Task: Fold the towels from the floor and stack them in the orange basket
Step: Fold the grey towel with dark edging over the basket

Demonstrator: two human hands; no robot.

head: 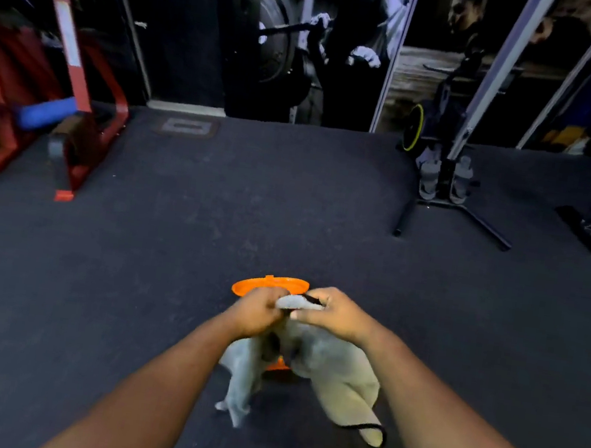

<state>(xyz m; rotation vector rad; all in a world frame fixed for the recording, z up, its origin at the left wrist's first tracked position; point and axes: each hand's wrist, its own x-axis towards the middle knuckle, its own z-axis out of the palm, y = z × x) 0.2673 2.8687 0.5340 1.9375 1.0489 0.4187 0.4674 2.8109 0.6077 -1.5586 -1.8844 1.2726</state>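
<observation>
Your left hand (259, 313) and your right hand (333, 317) meet just in front of you, and both grip the same grey towel (327, 367) at its top edge. The fingers of your left hand are curled around a bunch of the cloth; your right hand pinches a small flap of it between thumb and fingers, where a thin black cord or trim also shows. The two hands nearly touch each other.

From the grip the towel hangs down in two soft, wrinkled lobes. The left lobe is narrower and looks blue-grey, the right one is wider and more beige-grey, and a black edging runs along its lowest corner. The cloth looks soft and matte, like terry.

Behind and under the towel stands the orange basket (271, 283). Its smooth, rounded plastic rim shows above your hands, and a small orange part appears between the two lobes. The towel hides the inside of the basket.

All stands on a dark, rough, speckled floor (209, 242). Farther away on the left is a red metal frame (85, 128) with a blue padded roll (47, 112), and on the right a black stand (441, 190) with spread tube legs.
</observation>
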